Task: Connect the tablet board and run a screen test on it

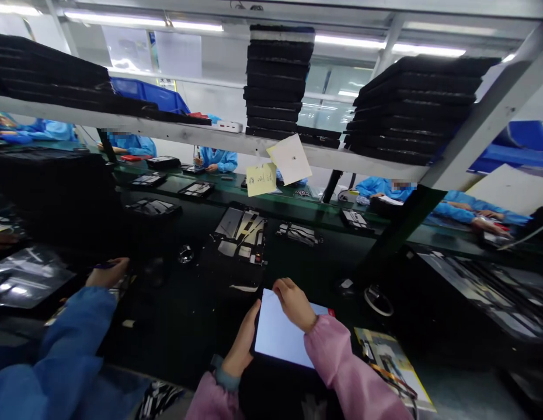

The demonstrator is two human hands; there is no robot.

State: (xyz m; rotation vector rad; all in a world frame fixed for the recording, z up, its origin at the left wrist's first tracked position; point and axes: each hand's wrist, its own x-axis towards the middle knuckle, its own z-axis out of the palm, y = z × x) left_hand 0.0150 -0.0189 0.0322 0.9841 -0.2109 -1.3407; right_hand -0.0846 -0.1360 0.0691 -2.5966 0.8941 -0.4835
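Note:
A flat rectangular panel with a pale glossy face (280, 338) lies low in the middle of the head view, over the dark green bench. My left hand (242, 344) grips its left edge, thumb on top. My right hand (296, 304) rests curled on the panel's upper edge, fingers bent down onto the face. Both of my sleeves are pink. Just beyond the panel sits a black tray of opened device parts (242, 233).
A neighbour's blue-sleeved hand (105, 272) reaches in at left. A printed sheet (392, 361) lies right of the panel, a tape ring (378, 300) beyond it. Stacks of black trays (278, 79) fill the shelf overhead, with paper notes (261, 178) hanging. Blue-coated people work across the belt.

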